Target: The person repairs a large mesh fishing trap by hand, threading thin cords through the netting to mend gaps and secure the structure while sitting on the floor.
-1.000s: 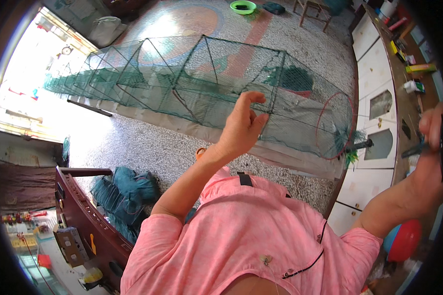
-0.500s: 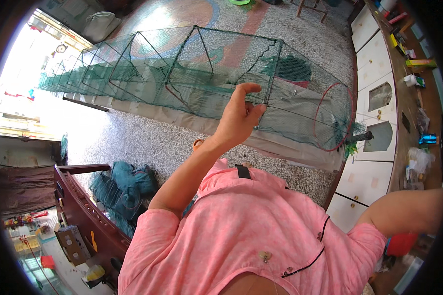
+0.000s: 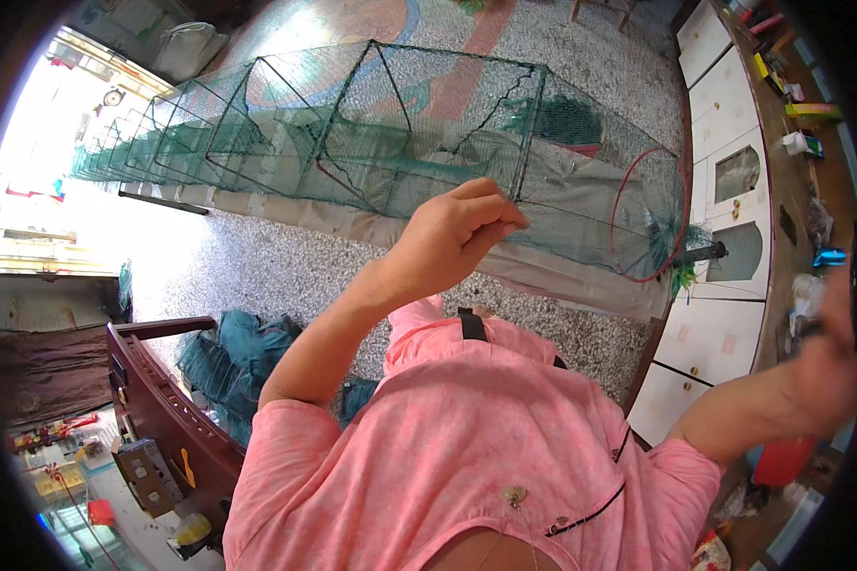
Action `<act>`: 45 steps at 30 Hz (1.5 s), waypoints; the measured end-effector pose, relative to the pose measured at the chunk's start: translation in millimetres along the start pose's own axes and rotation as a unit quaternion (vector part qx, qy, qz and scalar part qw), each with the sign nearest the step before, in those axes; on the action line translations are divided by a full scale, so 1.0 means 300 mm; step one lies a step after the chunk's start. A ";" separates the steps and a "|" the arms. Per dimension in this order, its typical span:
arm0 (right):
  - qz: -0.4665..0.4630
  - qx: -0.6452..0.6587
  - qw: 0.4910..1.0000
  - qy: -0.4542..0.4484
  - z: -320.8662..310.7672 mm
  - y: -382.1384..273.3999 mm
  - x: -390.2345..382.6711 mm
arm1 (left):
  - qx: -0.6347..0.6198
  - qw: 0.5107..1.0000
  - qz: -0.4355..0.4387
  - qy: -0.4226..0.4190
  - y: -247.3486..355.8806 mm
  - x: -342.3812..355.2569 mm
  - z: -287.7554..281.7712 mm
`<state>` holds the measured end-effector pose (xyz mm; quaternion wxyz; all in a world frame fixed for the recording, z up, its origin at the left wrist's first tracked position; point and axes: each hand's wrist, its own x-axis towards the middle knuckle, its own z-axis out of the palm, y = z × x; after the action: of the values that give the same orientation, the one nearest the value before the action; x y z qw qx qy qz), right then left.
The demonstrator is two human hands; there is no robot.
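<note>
A long green net trap (image 3: pixel 448 124) with dark square frames stretches across in front of me, its right end gathered beyond a red ring (image 3: pixel 615 211). Beside the near lower corner of one frame is my left hand (image 3: pixel 448 240), thumb and fingers pressed together in a pinch. Whatever may lie between the fingertips is too fine to make out. My right hand (image 3: pixel 828 366) is raised at the far right rim of the view, blurred and partly cut off. Its fingers cannot be read.
Pale sheeting (image 3: pixel 581 285) lies under the net. A dark pole (image 3: pixel 705 252) sticks out by its right end. White cabinets (image 3: pixel 700 333) with a cluttered top line the right. Dark teal netting (image 3: pixel 238 366) is heaped by a dark red wooden piece of furniture (image 3: pixel 167 404) at left.
My left hand has drawn down toward me, and its parted thumb and fingers have closed into a pinch. My right hand has come into view at the right rim.
</note>
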<state>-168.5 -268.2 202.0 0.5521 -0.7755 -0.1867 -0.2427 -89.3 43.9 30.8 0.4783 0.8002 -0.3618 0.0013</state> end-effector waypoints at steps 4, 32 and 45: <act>0.140 0.035 0.980 -0.134 0.312 0.188 -0.088 | 0.042 0.998 -0.019 -0.041 -0.005 -0.026 -0.036; 0.117 -0.131 0.984 -0.026 0.621 0.445 -0.231 | -0.151 0.975 -0.163 -0.023 -0.073 0.029 -0.019; -0.026 -0.160 0.986 0.022 0.654 0.502 -0.283 | -0.223 0.947 -0.182 0.143 -0.122 -0.014 0.098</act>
<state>-120.3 -132.5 -16.2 0.4181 -0.8432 -0.1536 -0.3011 -81.3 34.2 -14.6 0.6832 0.7169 -0.1289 -0.0525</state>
